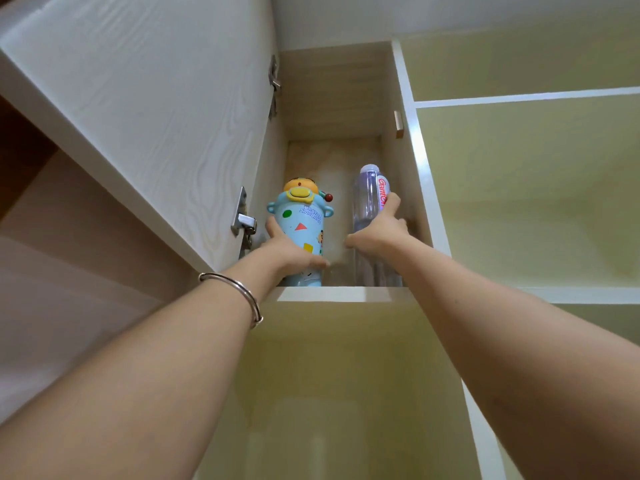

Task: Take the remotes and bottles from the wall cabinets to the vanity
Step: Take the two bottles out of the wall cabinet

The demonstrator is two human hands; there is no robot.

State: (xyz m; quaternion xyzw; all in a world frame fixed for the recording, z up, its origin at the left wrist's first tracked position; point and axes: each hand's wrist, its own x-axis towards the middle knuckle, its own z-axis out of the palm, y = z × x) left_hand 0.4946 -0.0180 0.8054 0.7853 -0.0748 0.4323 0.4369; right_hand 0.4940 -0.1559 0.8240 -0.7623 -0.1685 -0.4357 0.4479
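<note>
— Looking up into a wall cabinet (337, 98), what do you see on its floor?

— Two bottles stand upright on the pale shelf (341, 294), side by side but apart. On the left is a blue cartoon bottle (301, 233) with a yellow character lid and coloured shapes printed on it. On the right is a clear bottle (369, 216) with a pink and white label.

— And the hands?

— Both arms reach up from below. The left hand (287, 249) is wrapped around the blue cartoon bottle, thumb on its near right side, fingers round the left. A silver bangle (239, 291) sits on that wrist. The right hand (379, 233) grips the clear bottle around its middle, one finger lying up along the label.

— What surrounds the cabinet?

— Its white wood-grain door (145, 109) swings open to the left, with metal hinges (244, 220) on the inner edge. The inside walls are light wood. To the right and below are pale yellow-green panels framed by white edges (519, 97).
</note>
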